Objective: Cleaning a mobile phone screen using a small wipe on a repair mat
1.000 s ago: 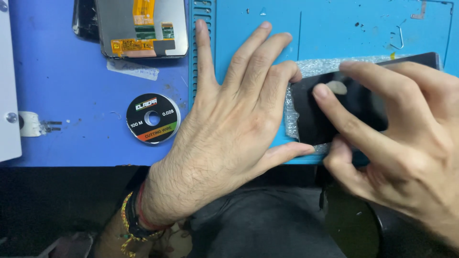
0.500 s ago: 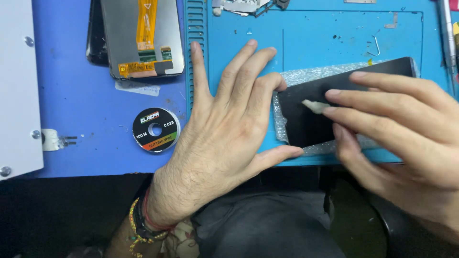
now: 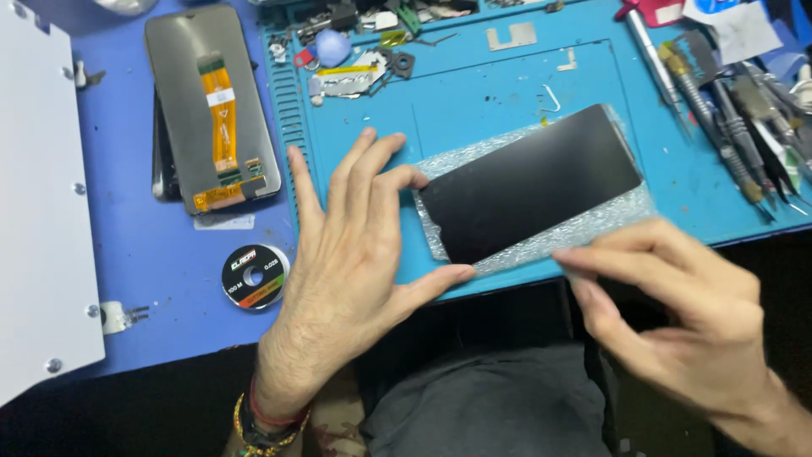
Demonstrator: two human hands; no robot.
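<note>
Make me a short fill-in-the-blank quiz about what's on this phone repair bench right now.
1. The black screen panel lies on a sheet of ____ wrap.
2. The left hand steadies the panel's ____ end.
3. The spool lies on the ____ mat, left of the left hand.
4. The display assembly at upper left carries an ____ flex ribbon.

Missing words: bubble; left; blue; orange

Left hand flat beside black phone screen (on bubble wrap), right hand just off its edge.
</note>
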